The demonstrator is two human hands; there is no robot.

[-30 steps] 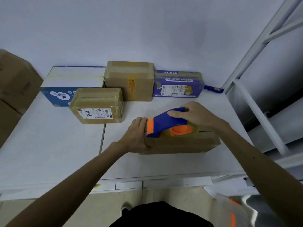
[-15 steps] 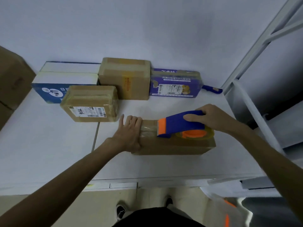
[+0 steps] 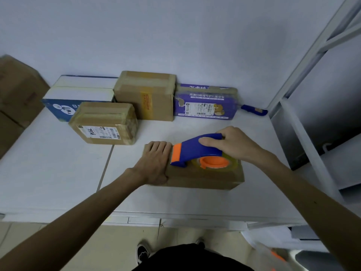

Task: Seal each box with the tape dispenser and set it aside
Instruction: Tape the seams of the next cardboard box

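A flat brown cardboard box (image 3: 203, 178) lies on the white table (image 3: 48, 169) in front of me. My left hand (image 3: 154, 165) lies flat on the box's left end, fingers straight, pressing down. My right hand (image 3: 234, 143) grips the blue handle of the blue and orange tape dispenser (image 3: 197, 151), which sits on top of the box with its orange-cored tape roll toward the right. The dispenser's orange front edge is right beside my left fingers.
At the back stand a taped brown box (image 3: 105, 124), a taller brown box (image 3: 146, 94), a white and blue box (image 3: 78, 94) and a purple box (image 3: 205, 102). A blue-handled tool (image 3: 254, 110) lies by the wall. White metal shelving (image 3: 304, 122) rises at right; large cartons (image 3: 17, 98) at left.
The dispenser first ran right along the box top, then came back left until it sits next to my left fingers. My left hand moved from the box's end onto its top.
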